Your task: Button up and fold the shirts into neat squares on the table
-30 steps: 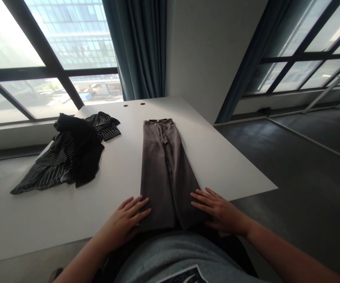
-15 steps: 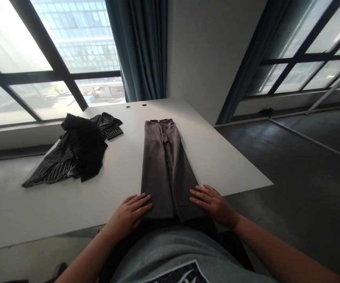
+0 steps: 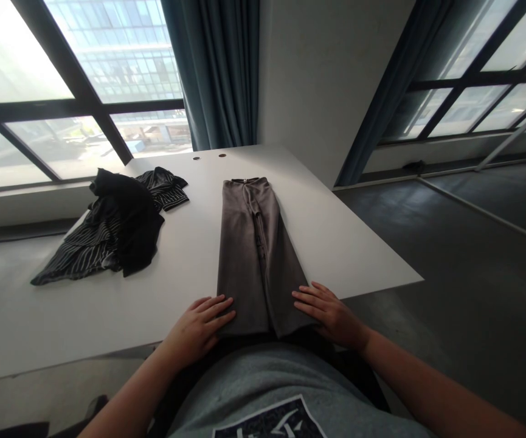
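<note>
The white table (image 3: 190, 261) extended beneath the fingers (image 3: 219, 308) and far beyond them. Dark-framed windows (image 3: 135, 67) stood past its far edge, ahead and to the left of the fingers; the grey floor (image 3: 477, 261) lay to their right. A blue-grey curtain (image 3: 224, 79) hung beside the windows, well ahead of the fingertips. The brown-grey trousers (image 3: 242, 261) lay flat on the table between the two sets of fingers, with the waistband (image 3: 256, 180) far ahead of them and the leg hems just nearer the body. A black garment (image 3: 139, 225) and striped clothing (image 3: 87, 252), white lines on black, lay heaped together, ahead and to the left of the left fingers.

The wearer's grey shirt (image 3: 244, 383) filled the space behind the fingers. The left hand (image 3: 195, 326) rested at the left trouser edge, its fingers slightly apart and laid over the cloth; the right hand (image 3: 339, 317) rested likewise on the right leg, fingers a little spread. A dark, white-bordered print (image 3: 267, 423) on the shirt carried bold white strokes, cut off below and unreadable. Two small round holes (image 3: 196, 158) marked the table's far end, beyond the waistband.
</note>
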The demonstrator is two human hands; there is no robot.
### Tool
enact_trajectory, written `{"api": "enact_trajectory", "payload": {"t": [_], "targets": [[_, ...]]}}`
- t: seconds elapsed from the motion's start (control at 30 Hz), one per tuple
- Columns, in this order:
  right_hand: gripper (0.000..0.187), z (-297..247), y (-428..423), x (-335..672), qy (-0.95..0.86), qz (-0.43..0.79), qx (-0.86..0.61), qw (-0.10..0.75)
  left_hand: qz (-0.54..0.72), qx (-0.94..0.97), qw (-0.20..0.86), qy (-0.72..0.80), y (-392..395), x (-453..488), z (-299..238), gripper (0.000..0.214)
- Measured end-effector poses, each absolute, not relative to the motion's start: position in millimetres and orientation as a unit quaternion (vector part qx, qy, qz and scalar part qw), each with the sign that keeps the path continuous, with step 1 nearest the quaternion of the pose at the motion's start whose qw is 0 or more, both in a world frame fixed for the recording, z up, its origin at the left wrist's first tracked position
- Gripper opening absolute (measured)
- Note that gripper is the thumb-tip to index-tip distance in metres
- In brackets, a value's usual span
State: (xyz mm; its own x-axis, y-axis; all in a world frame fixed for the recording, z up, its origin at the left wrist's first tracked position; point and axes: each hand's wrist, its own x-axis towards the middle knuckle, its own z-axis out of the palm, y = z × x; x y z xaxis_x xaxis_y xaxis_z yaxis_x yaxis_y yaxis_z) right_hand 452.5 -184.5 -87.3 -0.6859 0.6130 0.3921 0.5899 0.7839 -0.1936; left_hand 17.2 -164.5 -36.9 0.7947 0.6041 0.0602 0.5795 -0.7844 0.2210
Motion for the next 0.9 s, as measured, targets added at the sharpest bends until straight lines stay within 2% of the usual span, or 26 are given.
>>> {"api": "enact_trajectory", "payload": {"t": [0.17, 0.3, 0.47, 0.63, 0.9], "targets": [[0.062, -86.2, -185.5, 449.2, -0.914, 0.005, -0.346, 0.211, 0.074, 0.926, 0.137, 0.344, -163.5, 37.4, -8.7, 0.049], [0.060, -89.0, -186.2, 443.8, -0.907, -0.024, -0.355, 0.227, 0.094, 0.892, 0.131, 0.423, -131.5, 91.6, 4.6, 0.034], [0.056, -90.3, -187.7, 439.4, -0.903, -0.035, -0.367, 0.221, 0.069, 0.844, 0.044, 0.530, -51.0, 175.9, 7.7, 0.034], [0.053, -90.4, -187.9, 440.0, -0.903, -0.038, -0.370, 0.216, -0.012, 0.801, 0.072, 0.594, 3.2, 223.7, 10.9, 0.041], [0.049, -86.5, -186.5, 439.3, -0.907, -0.027, -0.348, 0.236, -0.062, 0.783, 0.111, 0.609, 25.9, 222.9, 1.7, 0.041]]}}
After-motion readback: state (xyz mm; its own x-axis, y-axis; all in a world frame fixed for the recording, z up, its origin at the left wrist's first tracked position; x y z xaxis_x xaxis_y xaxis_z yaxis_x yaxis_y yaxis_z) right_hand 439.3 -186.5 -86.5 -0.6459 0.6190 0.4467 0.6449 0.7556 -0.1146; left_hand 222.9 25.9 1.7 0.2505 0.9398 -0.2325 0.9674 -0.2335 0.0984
